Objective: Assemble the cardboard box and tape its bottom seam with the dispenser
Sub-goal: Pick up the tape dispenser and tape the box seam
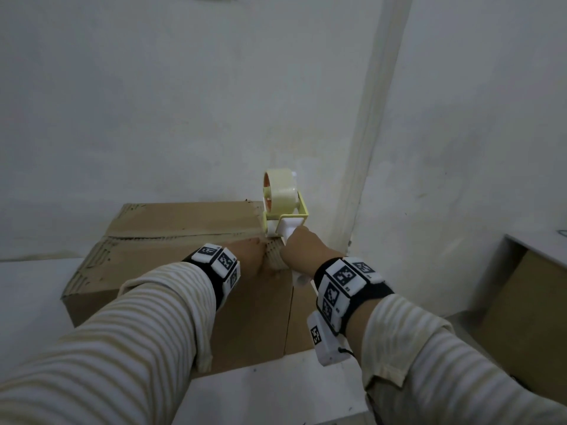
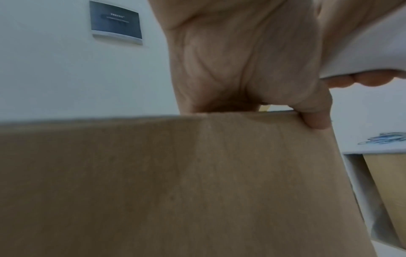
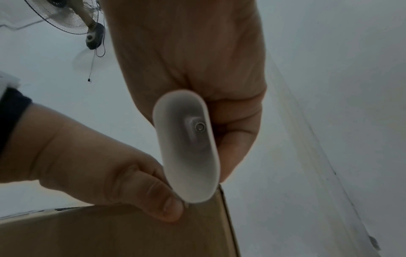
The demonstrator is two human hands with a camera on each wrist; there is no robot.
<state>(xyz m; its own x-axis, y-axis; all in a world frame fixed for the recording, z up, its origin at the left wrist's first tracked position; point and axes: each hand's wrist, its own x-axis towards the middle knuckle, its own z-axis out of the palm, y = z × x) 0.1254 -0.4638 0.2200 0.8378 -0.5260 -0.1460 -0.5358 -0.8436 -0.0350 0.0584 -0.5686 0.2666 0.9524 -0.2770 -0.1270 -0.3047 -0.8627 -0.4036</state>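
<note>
A brown cardboard box stands on the white table, its top flaps folded shut with the seam running left to right. My left hand holds the box's near top edge at the right end of the seam. Its thumb presses on the box's side, and its fingers are hidden over the top. My right hand grips the white handle of the tape dispenser. The yellow-framed dispenser carries a clear tape roll and sits at the box's right top edge, beside my left hand.
The box stands near a wall corner. A white cabinet with a brown front is at the right, with blue paper clips on it. A dark panel and a fan hang on the wall.
</note>
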